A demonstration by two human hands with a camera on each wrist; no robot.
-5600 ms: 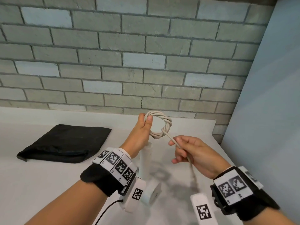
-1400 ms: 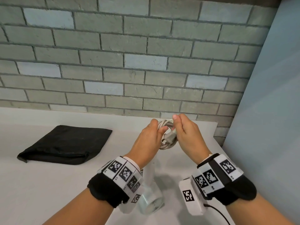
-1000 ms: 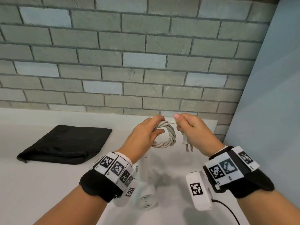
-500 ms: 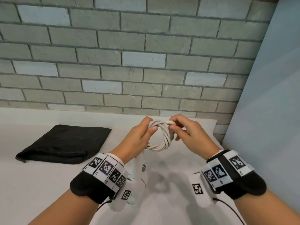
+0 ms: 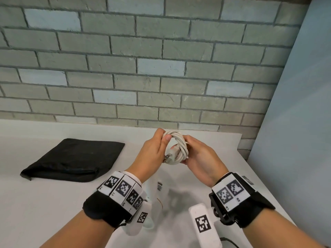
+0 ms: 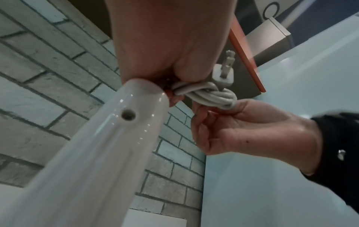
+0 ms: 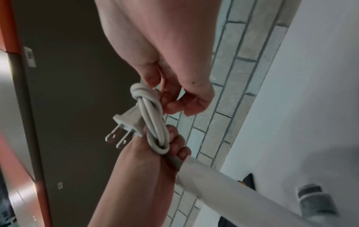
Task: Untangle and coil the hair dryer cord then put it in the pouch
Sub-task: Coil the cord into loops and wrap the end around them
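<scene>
- The white hair dryer cord [image 5: 176, 149] is wound into a small coil, held up above the bench [image 5: 44, 203] between both hands; its plug [image 7: 128, 122] pokes out through the middle of the loops, prongs bare.
- The left hand [image 5: 152, 154] has its grip clenched on the near side of the coil, thumb pressed across the top strands. The same hand seems to carry the hair dryer handle [image 6: 108, 138], which hangs below the wrist; just how it is held I cannot tell.
- The right hand [image 5: 198, 158] pinches the far side of the coil, fingertips curled on the wrapped strands.
- The step in hand looks to be securing the tail end. To do it well, keep the left thumb firm on the loops so none spring free, and let the right hand draw the plug through only until the wrap is snug.
- Do not haul hard on the plug: a stiff cord kinks where it leaves the handle, and a tight turn there strains it.
- Judge the coil finished when it holds its shape under a single grip.
- The black pouch [image 5: 75, 160] lies flat on the bench well to the left, its mouth apparently closed. It will likely need one free hand to open it, so the dryer and coil should sit together in the other.
</scene>
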